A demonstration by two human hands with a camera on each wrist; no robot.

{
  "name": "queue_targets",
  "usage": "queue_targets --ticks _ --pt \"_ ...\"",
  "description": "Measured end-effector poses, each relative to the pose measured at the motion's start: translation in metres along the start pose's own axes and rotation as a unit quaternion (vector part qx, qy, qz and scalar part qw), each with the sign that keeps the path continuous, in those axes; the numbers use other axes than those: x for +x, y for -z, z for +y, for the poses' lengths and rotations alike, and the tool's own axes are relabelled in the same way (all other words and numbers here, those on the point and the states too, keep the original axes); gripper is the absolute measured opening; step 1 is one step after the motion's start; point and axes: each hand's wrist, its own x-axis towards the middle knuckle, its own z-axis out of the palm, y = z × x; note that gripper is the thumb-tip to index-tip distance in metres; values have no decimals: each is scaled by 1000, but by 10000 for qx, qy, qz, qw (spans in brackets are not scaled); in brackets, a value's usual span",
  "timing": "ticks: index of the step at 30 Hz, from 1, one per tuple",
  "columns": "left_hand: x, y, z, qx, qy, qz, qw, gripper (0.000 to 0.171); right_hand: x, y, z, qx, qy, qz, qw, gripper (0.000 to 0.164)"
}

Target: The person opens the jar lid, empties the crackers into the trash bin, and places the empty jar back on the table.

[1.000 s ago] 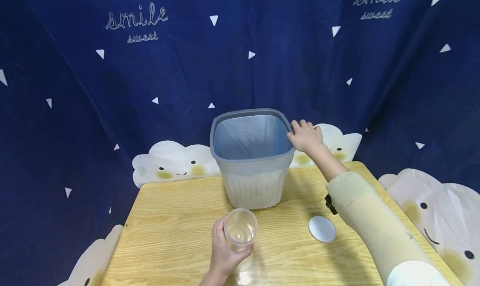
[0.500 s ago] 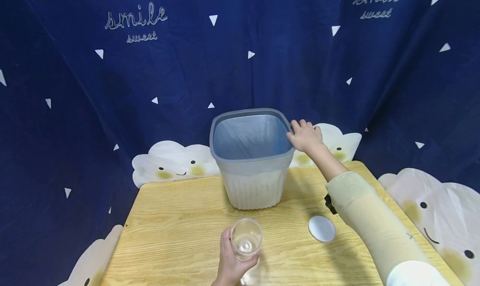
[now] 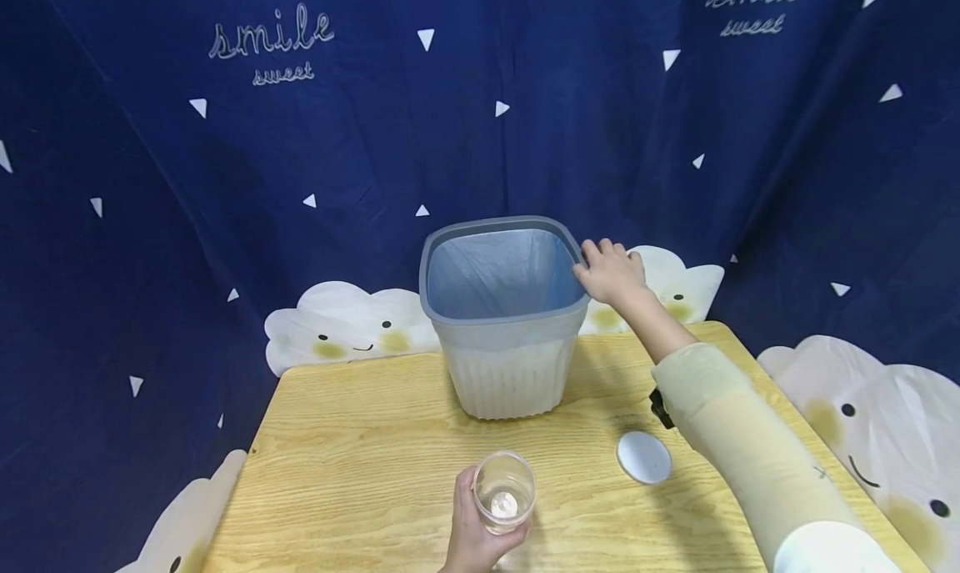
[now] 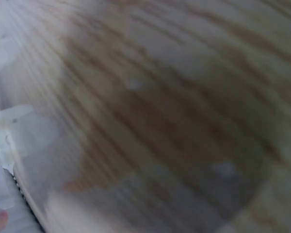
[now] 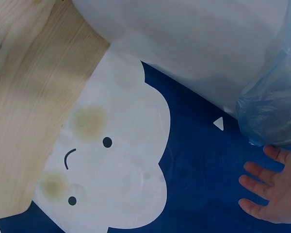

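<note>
In the head view my left hand (image 3: 480, 527) grips a clear, open-topped plastic jar (image 3: 504, 493) round its side, low in the middle. Wood grain fills the blurred left wrist view, seen partly through something clear. Behind the jar stands a whitish bin (image 3: 510, 373) with a grey rim and a bluish bag (image 3: 498, 273) lining it. My right hand (image 3: 611, 273) rests at the right side of that rim. The right wrist view shows its fingers (image 5: 256, 185) spread and fairly straight, beside the bag. A flat white disc (image 3: 643, 457), like a lid, lies on the table to the right.
The wooden table (image 3: 345, 448) ends just behind the bin. Past it hangs a dark blue curtain (image 3: 360, 156) with white clouds and triangles. My right sleeve (image 3: 742, 431) crosses the table's right side, with a black device (image 3: 661, 409) at the forearm.
My left hand has moved the jar right and nearer to me, away from the bin. The right hand, bin and white disc have stayed put.
</note>
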Motion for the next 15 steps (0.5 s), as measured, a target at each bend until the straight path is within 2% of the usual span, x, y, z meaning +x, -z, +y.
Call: queue_targets --ticks 8,15 --pt "-2 -6 -1 4 -144 -93 9999 97 0 0 1 -19 1 -15 10000 48" --pt "-4 -11 -4 13 -99 -76 9999 96 0 0 1 -25 4 -34 10000 48"
